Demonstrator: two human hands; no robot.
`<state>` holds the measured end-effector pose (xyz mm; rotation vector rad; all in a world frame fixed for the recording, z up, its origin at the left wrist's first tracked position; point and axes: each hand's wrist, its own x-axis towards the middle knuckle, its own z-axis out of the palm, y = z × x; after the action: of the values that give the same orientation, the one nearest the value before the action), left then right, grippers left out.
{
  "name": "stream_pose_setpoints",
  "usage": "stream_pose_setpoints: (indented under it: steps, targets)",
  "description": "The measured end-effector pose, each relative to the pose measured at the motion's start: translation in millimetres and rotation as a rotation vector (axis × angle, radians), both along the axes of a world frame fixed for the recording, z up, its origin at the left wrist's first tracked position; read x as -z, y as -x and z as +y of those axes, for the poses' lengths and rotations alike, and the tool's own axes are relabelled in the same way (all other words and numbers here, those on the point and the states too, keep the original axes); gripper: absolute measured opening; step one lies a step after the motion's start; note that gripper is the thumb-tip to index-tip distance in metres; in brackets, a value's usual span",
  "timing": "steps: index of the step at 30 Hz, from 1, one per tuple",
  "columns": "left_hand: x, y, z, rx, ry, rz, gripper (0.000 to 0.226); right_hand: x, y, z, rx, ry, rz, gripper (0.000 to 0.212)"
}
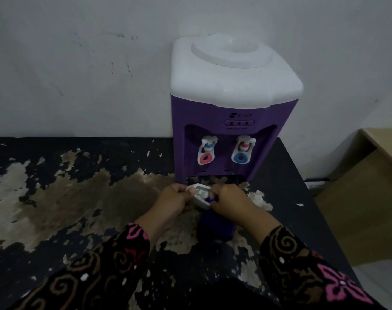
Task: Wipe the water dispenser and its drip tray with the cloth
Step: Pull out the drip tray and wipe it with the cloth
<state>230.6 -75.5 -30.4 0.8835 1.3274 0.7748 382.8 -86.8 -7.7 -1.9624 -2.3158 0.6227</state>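
A purple water dispenser [230, 113] with a white top stands on the black table against the wall. It has two white taps, one with a red ring and one with a blue ring. In front of its base, my left hand [177, 199] grips the left end of the white drip tray [201, 196], held off the table. My right hand [229, 200] presses a dark blue cloth [215, 227] into the tray's right part. The cloth hangs down below my right hand to the table. The tray's right end is hidden by my fingers.
The black table [78, 198] has large worn, peeling patches. Its right edge runs close to the dispenser. A beige wooden cabinet [365, 198] stands to the right, lower than the table. A white scuffed wall [78, 63] is behind.
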Motion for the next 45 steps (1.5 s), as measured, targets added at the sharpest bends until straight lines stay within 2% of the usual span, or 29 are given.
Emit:
stream_pose_setpoints:
  steps: [3, 6, 10, 17, 23, 26, 31, 34, 36, 39, 42, 45]
  targets:
    - [1, 1, 0, -0.014, 0.013, -0.03, 0.01, 2, -18, -3, 0.008, 0.068, -0.088, 0.007]
    - [1, -2, 1, -0.007, -0.006, -0.023, 0.013, 3, -16, -3, -0.005, 0.041, -0.099, 0.005]
    - [-2, 0, 6, 0.014, -0.015, -0.001, 0.008, 6, -6, -3, -0.006, -0.048, -0.01, 0.009]
    - [1, 2, 6, 0.005, 0.008, -0.008, 0.015, 12, -23, -6, 0.106, -0.008, 0.035, 0.009]
    - [1, -1, 4, 0.004, -0.023, 0.009, 0.013, 11, -6, -8, 0.034, -0.102, 0.152, 0.01]
    - [4, 1, 4, 0.014, -0.004, 0.007, 0.013, 10, -9, -4, 0.069, -0.042, 0.14, 0.01]
    - [4, 3, 4, 0.021, 0.032, -0.014, 0.018, 7, -11, 6, 0.299, 0.03, 0.207, 0.006]
    - [2, 1, 2, 0.019, 0.005, 0.0, 0.017, 8, -7, 5, 0.381, 0.142, 0.306, 0.025]
    - [1, 0, 1, 0.024, -0.01, 0.004, 0.019, 4, -7, 8, 0.439, 0.212, 0.381, 0.025]
    - [-1, 0, 0, 0.046, -0.022, 0.025, 0.023, -1, -9, 14, 0.508, 0.179, 0.428, 0.021]
    - [-3, -1, 0, 0.043, -0.022, 0.053, 0.026, -1, -7, 13, 0.519, 0.163, 0.426, 0.019]
    - [-2, -2, -1, 0.035, -0.03, 0.084, 0.028, -4, -5, 11, 0.408, 0.28, 0.344, 0.008]
